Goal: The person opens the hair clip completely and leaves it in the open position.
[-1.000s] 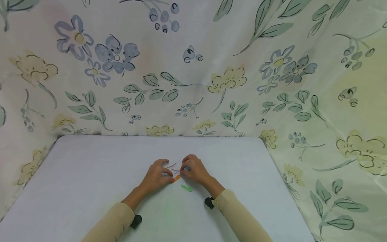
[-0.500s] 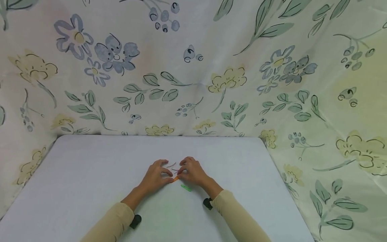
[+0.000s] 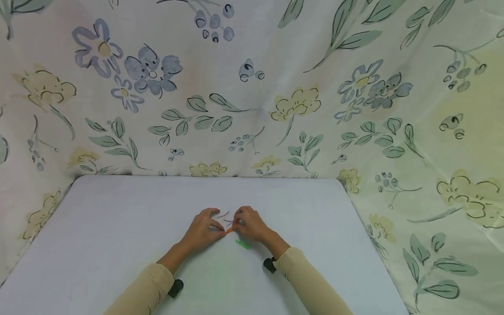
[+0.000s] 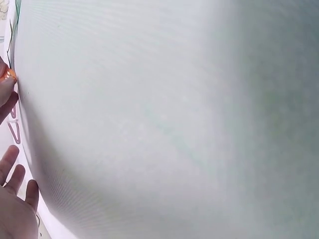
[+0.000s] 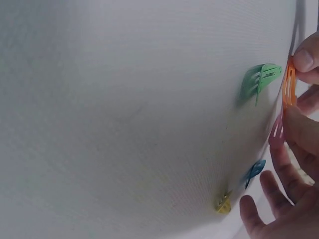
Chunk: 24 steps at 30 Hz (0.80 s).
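Observation:
An orange snap hair clip (image 5: 289, 87) spans the gap between my two hands. My left hand (image 3: 204, 228) pinches one end, its thumb and a finger on the clip and its other fingers spread. My right hand (image 3: 251, 224) pinches the other end with thumb and fingertip, the remaining fingers loosely bent. A green hair clip (image 3: 242, 244) lies just nearer to me, and in the right wrist view its thin prong stands away from its body. Pink hair clips (image 4: 15, 132) lie beyond the orange one, partly hidden by fingers.
In the right wrist view, a blue hair clip (image 5: 256, 169) and a yellow hair clip (image 5: 224, 204) lie beside my right fingers; the hand hides both in the head view. A white-covered table (image 3: 118, 218) spreads around, with a floral cloth (image 3: 252, 87) behind it.
My right hand has moved slightly left and toward me, onto the orange hair clip's end. The blue hair clip, visible earlier by its fingers, is now covered. My left hand stays almost still.

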Each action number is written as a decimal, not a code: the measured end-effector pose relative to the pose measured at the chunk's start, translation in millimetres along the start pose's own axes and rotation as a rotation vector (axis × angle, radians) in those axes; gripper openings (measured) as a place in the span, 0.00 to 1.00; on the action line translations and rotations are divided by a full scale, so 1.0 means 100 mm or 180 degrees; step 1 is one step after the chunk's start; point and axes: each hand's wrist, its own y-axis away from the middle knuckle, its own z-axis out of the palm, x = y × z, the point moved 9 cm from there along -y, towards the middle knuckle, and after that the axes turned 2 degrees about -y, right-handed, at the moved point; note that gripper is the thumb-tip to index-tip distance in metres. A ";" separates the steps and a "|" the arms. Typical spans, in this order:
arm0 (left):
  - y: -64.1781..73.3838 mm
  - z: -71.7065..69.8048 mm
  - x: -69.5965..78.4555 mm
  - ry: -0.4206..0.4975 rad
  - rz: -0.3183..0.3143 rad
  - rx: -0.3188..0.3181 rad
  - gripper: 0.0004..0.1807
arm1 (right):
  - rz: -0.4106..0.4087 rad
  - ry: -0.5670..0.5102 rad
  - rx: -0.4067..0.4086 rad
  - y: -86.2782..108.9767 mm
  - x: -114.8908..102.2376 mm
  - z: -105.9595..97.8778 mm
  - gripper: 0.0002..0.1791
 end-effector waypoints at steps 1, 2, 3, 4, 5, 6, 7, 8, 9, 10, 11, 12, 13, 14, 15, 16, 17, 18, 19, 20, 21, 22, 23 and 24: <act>0.00 0.00 0.00 0.0010 -0.0001 -0.0009 0.04 | -0.0007 -0.0009 0.0002 0.00 0.00 0.00 0.05; 0.00 0.00 0.00 0.0023 -0.0002 -0.0017 0.04 | -0.0018 -0.0017 0.0007 -0.01 0.00 0.00 0.06; 0.00 0.00 0.00 0.0031 0.0006 -0.0028 0.04 | -0.0033 -0.0037 0.0015 -0.01 -0.01 0.00 0.06; 0.00 0.00 0.00 0.0030 0.0032 -0.0030 0.04 | -0.0054 -0.0051 0.0033 -0.01 -0.01 -0.01 0.06; -0.01 -0.01 0.00 0.0039 0.0052 -0.0033 0.04 | -0.0061 -0.0073 0.0046 -0.01 -0.01 -0.01 0.06; -0.01 0.00 0.00 0.0039 0.0057 -0.0043 0.03 | -0.0039 -0.0113 0.0045 -0.01 -0.01 -0.02 0.06; -0.01 0.00 -0.01 0.0050 0.0059 -0.0058 0.03 | -0.0012 -0.0158 0.0049 -0.01 0.00 -0.02 0.06; -0.02 0.01 -0.02 0.0052 0.0070 -0.0063 0.03 | -0.0014 -0.0216 0.0066 -0.01 -0.01 -0.04 0.06; -0.03 0.01 -0.02 0.0059 0.0086 -0.0064 0.03 | -0.0011 -0.0270 0.0090 -0.01 -0.01 -0.05 0.06; -0.03 0.02 -0.01 0.0092 0.0094 -0.0068 0.03 | -0.0001 -0.0333 0.0116 -0.01 -0.01 -0.07 0.06; -0.04 0.02 -0.01 0.0131 0.0091 -0.0070 0.03 | 0.0012 -0.0393 0.0136 -0.01 -0.01 -0.09 0.06; -0.05 0.02 -0.01 0.0170 0.0088 -0.0062 0.03 | 0.0018 -0.0449 0.0157 -0.02 -0.01 -0.11 0.06; -0.06 0.01 0.00 0.0223 0.0103 -0.0042 0.03 | 0.0001 -0.0518 0.0189 -0.02 -0.01 -0.14 0.06; -0.07 0.01 0.00 0.0287 0.0103 -0.0025 0.03 | -0.0010 -0.0582 0.0217 -0.02 -0.02 -0.16 0.06; -0.08 0.00 0.00 0.0365 0.0082 -0.0011 0.03 | 0.0000 -0.0637 0.0234 -0.02 -0.01 -0.18 0.06; -0.08 -0.01 0.00 0.0445 0.0042 0.0004 0.03 | 0.0018 -0.0715 0.0243 -0.02 -0.01 -0.20 0.06; -0.09 -0.01 -0.01 0.0517 -0.0022 0.0012 0.04 | 0.0042 -0.0786 0.0247 -0.03 0.00 -0.21 0.06; -0.09 -0.02 -0.02 0.0601 -0.0087 0.0022 0.04 | 0.0077 -0.0871 0.0246 -0.03 0.01 -0.22 0.05; -0.10 -0.03 -0.03 0.0680 -0.0160 0.0027 0.05 | 0.0113 -0.0961 0.0244 -0.03 0.02 -0.23 0.05; -0.10 -0.03 -0.06 0.0753 -0.0262 0.0017 0.05 | 0.0152 -0.1031 0.0239 -0.03 0.03 -0.23 0.05; -0.10 -0.03 -0.07 0.0816 -0.0362 0.0008 0.06 | 0.0207 -0.1131 0.0228 -0.03 0.04 -0.24 0.05; -0.10 -0.03 -0.09 0.0887 -0.0464 -0.0006 0.06 | 0.0267 -0.1231 0.0214 -0.03 0.06 -0.24 0.05; -0.10 -0.03 -0.11 0.0961 -0.0554 -0.0028 0.07 | 0.0318 -0.1313 0.0203 -0.03 0.08 -0.23 0.05; -0.10 -0.04 -0.11 0.1025 -0.0637 -0.0040 0.07 | 0.0375 -0.1395 0.0189 -0.03 0.10 -0.23 0.05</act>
